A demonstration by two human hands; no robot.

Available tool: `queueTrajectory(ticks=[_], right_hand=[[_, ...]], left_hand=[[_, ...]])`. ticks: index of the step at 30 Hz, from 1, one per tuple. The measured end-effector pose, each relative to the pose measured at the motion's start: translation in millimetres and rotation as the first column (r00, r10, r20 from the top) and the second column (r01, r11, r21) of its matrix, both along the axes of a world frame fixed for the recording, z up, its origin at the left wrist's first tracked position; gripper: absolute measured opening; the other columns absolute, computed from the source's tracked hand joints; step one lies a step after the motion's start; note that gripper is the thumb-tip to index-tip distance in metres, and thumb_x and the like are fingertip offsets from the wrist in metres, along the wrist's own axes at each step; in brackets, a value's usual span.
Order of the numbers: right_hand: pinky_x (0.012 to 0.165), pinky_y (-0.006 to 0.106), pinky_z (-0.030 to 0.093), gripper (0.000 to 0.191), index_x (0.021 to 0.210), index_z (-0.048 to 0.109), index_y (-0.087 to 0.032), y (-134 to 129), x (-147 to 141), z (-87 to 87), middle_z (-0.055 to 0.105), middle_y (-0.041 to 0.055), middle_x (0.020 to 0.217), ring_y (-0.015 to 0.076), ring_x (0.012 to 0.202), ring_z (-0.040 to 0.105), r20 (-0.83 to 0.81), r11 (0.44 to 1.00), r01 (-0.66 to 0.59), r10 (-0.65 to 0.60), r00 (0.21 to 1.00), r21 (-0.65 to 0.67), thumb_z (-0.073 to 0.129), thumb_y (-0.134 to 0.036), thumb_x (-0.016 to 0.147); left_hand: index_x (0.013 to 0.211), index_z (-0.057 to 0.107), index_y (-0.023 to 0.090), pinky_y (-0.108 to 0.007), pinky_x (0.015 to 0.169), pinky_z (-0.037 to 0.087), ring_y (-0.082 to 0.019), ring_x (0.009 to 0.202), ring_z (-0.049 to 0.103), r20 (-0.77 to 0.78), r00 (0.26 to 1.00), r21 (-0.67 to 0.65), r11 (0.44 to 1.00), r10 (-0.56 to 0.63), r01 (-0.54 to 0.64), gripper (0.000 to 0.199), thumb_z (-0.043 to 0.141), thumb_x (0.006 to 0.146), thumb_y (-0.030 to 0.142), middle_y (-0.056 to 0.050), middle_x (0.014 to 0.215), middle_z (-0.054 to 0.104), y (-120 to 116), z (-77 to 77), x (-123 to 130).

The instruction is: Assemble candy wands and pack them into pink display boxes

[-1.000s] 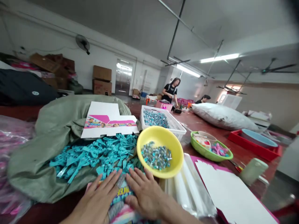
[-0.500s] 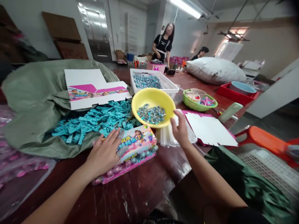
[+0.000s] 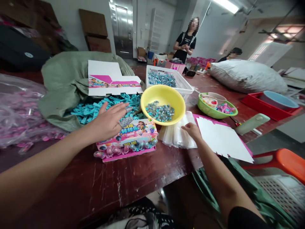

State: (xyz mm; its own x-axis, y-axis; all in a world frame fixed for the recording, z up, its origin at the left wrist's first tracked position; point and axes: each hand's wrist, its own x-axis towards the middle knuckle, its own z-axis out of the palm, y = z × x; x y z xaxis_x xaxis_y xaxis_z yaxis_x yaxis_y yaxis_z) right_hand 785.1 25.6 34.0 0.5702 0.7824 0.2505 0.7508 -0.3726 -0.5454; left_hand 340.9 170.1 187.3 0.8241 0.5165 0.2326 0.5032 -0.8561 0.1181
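A printed display box (image 3: 135, 131) lies on the red-brown desk (image 3: 100, 186), just left of centre, with a row of small rounded pieces (image 3: 128, 148) along its near edge, pink to the left and blue to the right. Over its far left part reaches the left hand (image 3: 108, 122), palm down, its fingers stretched out to the right and the thumb lifted apart, gripping nothing; whether it touches the box is not clear. That forearm slants in from the near left. To the right of the box, the right hand (image 3: 192, 131) is at the clear plastic bags (image 3: 177, 136), its fingers bent inward and close together, though it cannot be made out whether they pinch a bag; its forearm comes up from the near right, the elbow bent. Beyond the box sits a yellow bowl (image 3: 162, 91) of small clear and blue pieces, with turquoise parts (image 3: 87, 111) heaped to its left. Right of the bags lies a white card sheet (image 3: 221, 136), and farther off, past a white basket (image 3: 184, 85), a person (image 3: 185, 44) stands with hands together
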Motion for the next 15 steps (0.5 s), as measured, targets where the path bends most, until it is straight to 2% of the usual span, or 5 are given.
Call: queueTrajectory(ticks=[3,5,10,12,15], right_hand=[[0.054,0.030,0.048,0.038,0.071,0.066,-0.015,-4,13,59.3,0.065,0.0020,0.060,0.0145,0.054,0.060,-0.014,0.979,-0.148,0.151,0.988,0.141,0.070,-0.049,0.086],[0.060,0.032,0.051,0.035,0.083,0.071,-0.015,-17,11,113.2,0.073,0.0069,0.076,0.0168,0.065,0.067,0.006,0.937,-0.243,0.249,0.968,0.250,0.067,-0.050,0.088],[0.082,0.039,0.055,0.019,0.106,0.071,-0.027,-84,-48,250.3,0.075,0.0080,0.107,0.0232,0.101,0.071,0.078,0.785,-0.418,0.433,0.898,0.457,0.068,-0.040,0.091],[0.082,0.042,0.057,0.016,0.106,0.073,-0.033,-112,-79,285.4,0.072,0.0067,0.118,0.0260,0.109,0.069,0.111,0.688,-0.447,0.475,0.873,0.572,0.065,-0.038,0.094],[0.075,0.045,0.051,0.022,0.099,0.079,-0.030,-141,-103,303.8,0.069,0.0050,0.132,0.0327,0.118,0.064,0.169,0.540,-0.473,0.518,0.839,0.696,0.060,-0.041,0.096]], left_hand=[[0.139,0.052,0.014,-0.064,0.120,0.010,-0.033,0.146,0.038,-0.020,0.995,0.006,0.996,-0.093,0.093,0.049,0.043,0.093,0.025,-0.015,0.155,0.045,-7,34.6,27],[0.139,0.052,0.013,-0.060,0.119,0.020,-0.034,0.142,0.043,0.002,0.985,-0.008,0.985,-0.174,0.174,0.050,0.049,0.094,0.035,-0.015,0.150,0.050,-10,57.2,48],[0.145,0.041,0.013,-0.058,0.109,0.036,-0.039,0.136,0.047,0.243,0.930,-0.179,0.929,-0.276,0.323,0.077,0.068,0.084,0.049,-0.017,0.142,0.053,-15,104.8,99],[0.149,0.030,0.009,-0.057,0.107,0.040,-0.039,0.136,0.048,0.375,0.883,-0.314,0.857,-0.283,0.408,0.090,0.073,0.081,0.048,-0.021,0.141,0.052,-23,113.2,119],[0.149,0.027,0.007,-0.052,0.099,0.049,-0.036,0.125,0.059,0.531,0.816,-0.545,0.645,-0.229,0.535,0.097,0.079,0.076,0.044,-0.024,0.133,0.058,-49,108.2,143]])
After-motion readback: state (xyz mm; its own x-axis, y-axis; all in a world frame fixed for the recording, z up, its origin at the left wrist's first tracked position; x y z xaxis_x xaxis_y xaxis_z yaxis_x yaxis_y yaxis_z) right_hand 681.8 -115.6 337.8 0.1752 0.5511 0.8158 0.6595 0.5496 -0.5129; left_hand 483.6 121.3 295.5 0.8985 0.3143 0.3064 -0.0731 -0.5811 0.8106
